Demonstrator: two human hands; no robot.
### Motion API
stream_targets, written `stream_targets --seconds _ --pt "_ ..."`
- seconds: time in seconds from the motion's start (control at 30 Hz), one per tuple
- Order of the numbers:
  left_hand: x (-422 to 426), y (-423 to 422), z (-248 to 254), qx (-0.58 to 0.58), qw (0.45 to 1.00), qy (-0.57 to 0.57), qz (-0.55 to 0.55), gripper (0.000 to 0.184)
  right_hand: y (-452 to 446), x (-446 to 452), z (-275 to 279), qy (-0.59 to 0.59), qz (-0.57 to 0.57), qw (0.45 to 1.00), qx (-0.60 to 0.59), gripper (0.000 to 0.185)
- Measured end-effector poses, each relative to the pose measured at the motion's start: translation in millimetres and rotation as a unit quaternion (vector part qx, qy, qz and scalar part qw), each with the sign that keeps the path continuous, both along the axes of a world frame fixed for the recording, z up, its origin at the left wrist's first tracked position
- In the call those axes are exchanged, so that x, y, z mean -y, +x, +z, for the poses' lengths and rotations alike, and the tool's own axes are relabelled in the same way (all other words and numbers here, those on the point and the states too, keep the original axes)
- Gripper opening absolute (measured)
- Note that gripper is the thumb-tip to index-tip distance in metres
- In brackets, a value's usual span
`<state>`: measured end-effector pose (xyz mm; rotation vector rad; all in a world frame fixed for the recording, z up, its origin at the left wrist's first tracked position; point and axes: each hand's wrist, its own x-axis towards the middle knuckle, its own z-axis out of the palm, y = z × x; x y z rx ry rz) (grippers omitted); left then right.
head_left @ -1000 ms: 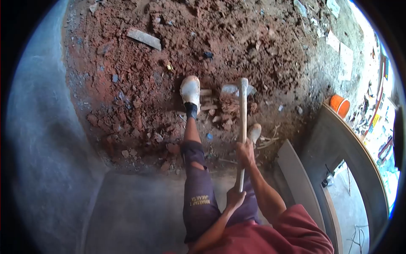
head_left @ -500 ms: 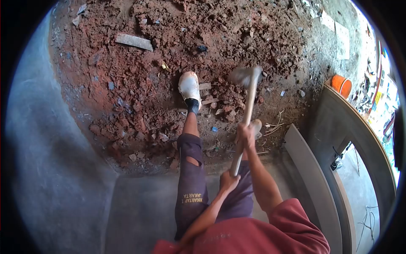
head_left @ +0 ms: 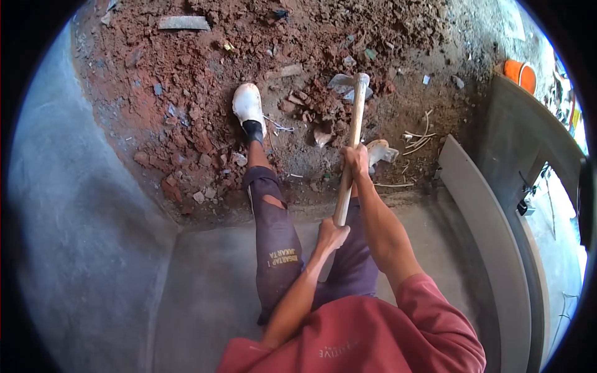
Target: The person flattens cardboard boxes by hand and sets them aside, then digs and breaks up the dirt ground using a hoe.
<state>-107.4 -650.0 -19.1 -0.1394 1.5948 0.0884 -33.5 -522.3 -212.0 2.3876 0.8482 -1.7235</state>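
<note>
A long-handled hoe [head_left: 349, 177] runs away from my body, its metal blade [head_left: 346, 85] down among broken clods of reddish soil. My right hand [head_left: 356, 160] wraps round the middle of the wooden handle. Nearer my body, my left hand [head_left: 332, 236] is closed round the handle's lower part. Loose clods and small pale fragments lie beside the blade, whose lower edge is partly hidden by soil and the handle.
My pale shoe [head_left: 249, 104] stands on the soil left of the hoe; the other shoe [head_left: 380, 153] is right of the handle. A flat strip [head_left: 184, 23] lies on the dirt. Grey walls flank both sides, a long board [head_left: 476, 205] leans right, and an orange bucket [head_left: 520, 76] sits beyond.
The hoe head, blurred by motion before, now rests sharp against the soil. Both hands keep their hold on the handle. The ground has shifted upward in view.
</note>
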Motion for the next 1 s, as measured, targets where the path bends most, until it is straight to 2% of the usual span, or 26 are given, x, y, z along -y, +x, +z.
stream_targets --seconds 0.07,0.1,0.13,0.2,0.27,0.3,0.37,0.43,0.47,0.5,0.53,0.6,0.63,0.67,0.73,0.8,0.83,0.9,0.93,1.0 --pt "10.5 -20.1 -2.5 0.044 0.999 -0.006 0.006 0.024 -15.4 -1.3 18.1 0.003 -0.002 1.000 0.000 0.014" --pt "19.8 -30.0 -9.2 0.060 0.997 -0.021 -0.041 0.026 -23.3 -2.7 28.2 0.013 -0.043 0.999 -0.028 0.015" --pt "28.3 -38.5 -14.8 0.063 0.997 -0.022 -0.044 0.026 -29.7 -3.2 29.9 0.027 -0.079 0.995 -0.057 0.015" --pt "46.3 -61.6 -20.7 0.039 0.993 0.051 -0.097 0.028 -41.5 10.5 19.4 0.020 -0.110 0.990 -0.087 0.017" --pt "40.4 -86.1 -3.6 0.036 0.992 0.035 -0.117 0.031 -56.7 24.9 30.1 0.047 -0.140 0.987 -0.068 0.016" --pt "36.9 -97.7 2.1 0.033 0.989 0.028 -0.141 0.034 -62.9 35.1 34.8 0.078 -0.120 0.988 -0.053 0.014" --pt "68.2 -105.4 22.4 0.000 0.984 0.063 -0.167 0.038 -72.7 61.4 46.3 0.062 -0.124 0.990 -0.021 0.013" --pt "80.4 -116.1 67.4 -0.008 0.983 0.036 -0.177 0.040 -83.8 92.7 72.8 0.031 -0.124 0.991 -0.028 0.015" --pt "78.0 -118.8 93.9 0.011 0.984 0.009 -0.177 0.039 -93.1 91.2 102.4 -0.043 -0.169 0.982 -0.068 0.017" --pt "75.5 -120.6 108.4 0.029 0.984 -0.010 -0.177 0.038 -98.0 100.4 113.7 -0.054 -0.158 0.984 -0.065 0.018" --pt "80.6 -118.0 111.7 0.028 0.984 -0.001 -0.177 0.038 -99.1 103.9 121.2 -0.117 -0.158 0.977 -0.084 0.020" --pt "92.0 -107.9 122.6 0.083 0.989 -0.102 -0.070 0.037 -103.3 105.4 130.1 -0.121 -0.197 0.968 -0.097 0.022" --pt "89.6 -103.7 121.8 0.089 0.990 -0.095 -0.052 0.035 -103.6 94.7 137.2 -0.078 -0.170 0.979 -0.084 0.022" --pt "84.8 -97.5 115.6 0.091 0.990 -0.095 -0.052 0.035 -98.6 82.4 139.6 -0.037 -0.140 0.987 -0.071 0.023" --pt "64.7 -85.9 95.0 0.046 0.991 0.068 -0.109 0.034 -71.1 52.9 129.6 0.029 -0.138 0.985 -0.097 0.019" --pt "32.0 -69.8 55.4 0.041 0.986 0.140 -0.083 0.033 -52.8 -4.0 126.7 0.105 -0.159 0.978 -0.081 0.017" --pt "16.9 -61.1 29.3 0.047 0.977 0.167 -0.124 0.035 -35.6 -28.8 115.6 0.131 -0.134 0.979 -0.078 0.014" --pt "-12.9 -41.7 -15.0 0.033 0.969 0.226 -0.098 0.035 -7.6 -68.1 92.0 0.192 -0.135 0.970 -0.057 0.009" --pt "-20.6 -34.8 -24.9 0.032 0.969 0.225 -0.099 0.035 15.7 -72.2 65.3 0.188 -0.157 0.968 -0.057 0.007" --pt "-27.2 -24.3 -31.3 0.031 0.968 0.219 -0.116 0.035 43.3 -57.0 39.3 0.166 -0.118 0.978 -0.038 0.010"
